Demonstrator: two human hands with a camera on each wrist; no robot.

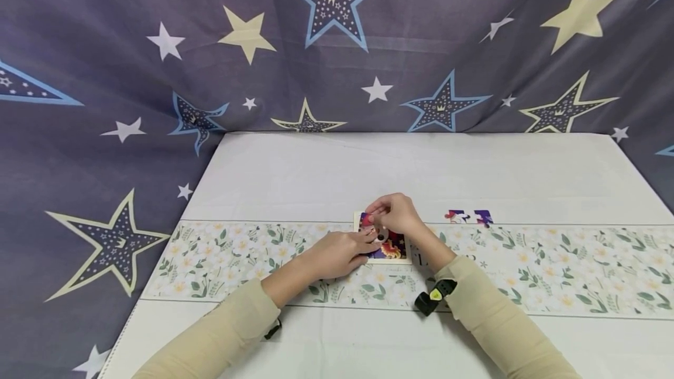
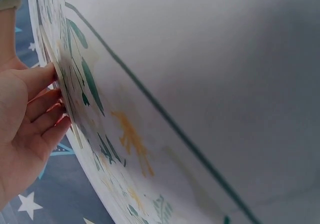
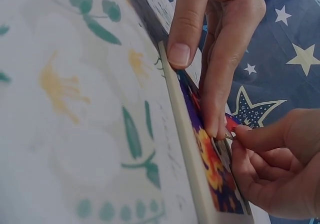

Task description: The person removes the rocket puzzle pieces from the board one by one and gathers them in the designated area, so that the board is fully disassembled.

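Observation:
A small jigsaw puzzle [image 1: 396,250] in a pale frame lies on the table, its picture dark purple with orange and red. My left hand [image 1: 339,253] rests on its left part, fingers stretched out and pressing on the picture; in the left wrist view the hand [image 2: 30,119] is at the frame's edge. At the puzzle's far left corner my right hand [image 1: 396,215] pinches a red and purple jigsaw piece [image 3: 232,123] between thumb and fingertips. That piece is tilted up, right beside the left fingertips, and the fingers partly hide it.
Loose jigsaw pieces [image 1: 457,216] lie right of the puzzle, near the upper edge of the flowered strip [image 1: 237,250] across the white table [image 1: 316,174]. A dark star-patterned curtain [image 1: 200,34] hangs behind and to the left. A black strapped device [image 1: 429,303] is on the right wrist.

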